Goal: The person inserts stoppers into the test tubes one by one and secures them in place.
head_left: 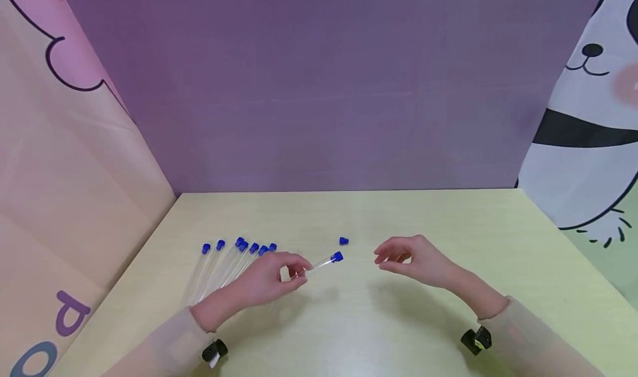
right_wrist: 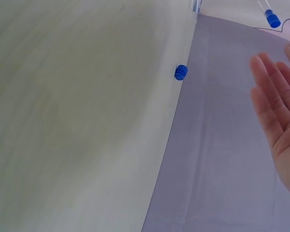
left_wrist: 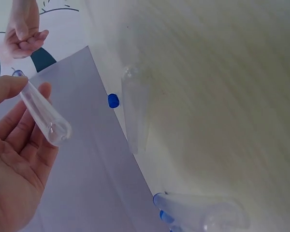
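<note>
My left hand [head_left: 276, 277] pinches a clear test tube [left_wrist: 44, 112] between thumb and fingers, above the table. The tube's blue cap [head_left: 337, 257] points to the right, toward my other hand. My right hand [head_left: 416, 258] hovers to the right of it, fingers loosely bent and holding nothing. A loose blue stopper [head_left: 344, 241] lies on the table behind the held tube. In the left wrist view, a clear tube [left_wrist: 135, 113] lies on the table near that stopper, with no cap visible on it.
Several blue-capped test tubes [head_left: 214, 266] lie side by side on the left of the pale wooden table [head_left: 399, 338], partly behind my left forearm. A purple cloth wall [head_left: 319, 89] rises at the table's back edge, with printed cloths on both sides.
</note>
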Demonstrator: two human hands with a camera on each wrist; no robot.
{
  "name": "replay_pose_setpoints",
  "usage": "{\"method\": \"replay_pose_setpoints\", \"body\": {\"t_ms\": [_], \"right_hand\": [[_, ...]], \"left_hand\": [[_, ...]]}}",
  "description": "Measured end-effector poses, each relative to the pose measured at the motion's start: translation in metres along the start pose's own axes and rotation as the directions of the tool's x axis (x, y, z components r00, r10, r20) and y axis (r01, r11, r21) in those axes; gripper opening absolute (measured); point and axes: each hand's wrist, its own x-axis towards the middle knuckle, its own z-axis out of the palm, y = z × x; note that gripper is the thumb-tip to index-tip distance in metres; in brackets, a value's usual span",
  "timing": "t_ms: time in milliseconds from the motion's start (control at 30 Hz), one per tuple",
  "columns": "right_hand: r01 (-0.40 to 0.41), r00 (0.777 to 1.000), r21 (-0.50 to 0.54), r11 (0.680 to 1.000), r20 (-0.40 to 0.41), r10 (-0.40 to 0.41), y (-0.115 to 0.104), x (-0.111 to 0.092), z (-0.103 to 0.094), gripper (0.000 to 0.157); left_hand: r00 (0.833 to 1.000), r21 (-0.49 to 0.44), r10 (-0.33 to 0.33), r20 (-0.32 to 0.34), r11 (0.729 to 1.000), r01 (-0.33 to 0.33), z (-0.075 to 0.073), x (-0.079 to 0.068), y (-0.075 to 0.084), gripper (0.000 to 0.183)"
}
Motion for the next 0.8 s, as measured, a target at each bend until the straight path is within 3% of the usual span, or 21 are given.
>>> {"method": "replay_pose_setpoints", "body": {"t_ms": [167,400,800], "right_hand": [[0.004,1.000,-0.020,1.000,0.006,-0.004,0.000,0.000,-0.001,0.022],[0.004,1.000,-0.053,0.999,0.008,-0.004,0.003,-0.001,-0.001,0.023],[0.036,0.999,-0.082,0.996,0.018,-0.035,0.009,0.003,0.000,0.021]], "left_hand": [[0.999,0.030,0.008,-0.034,1.000,-0.006,-0.003,-0.003,-0.004,0.016],[1.000,0.014,-0.001,-0.032,1.000,0.001,-0.009,-0.010,-0.008,0.018],[0.998,0.070,-0.042,-0.046,0.997,0.045,-0.023,-0.023,-0.023,0.025]]}}
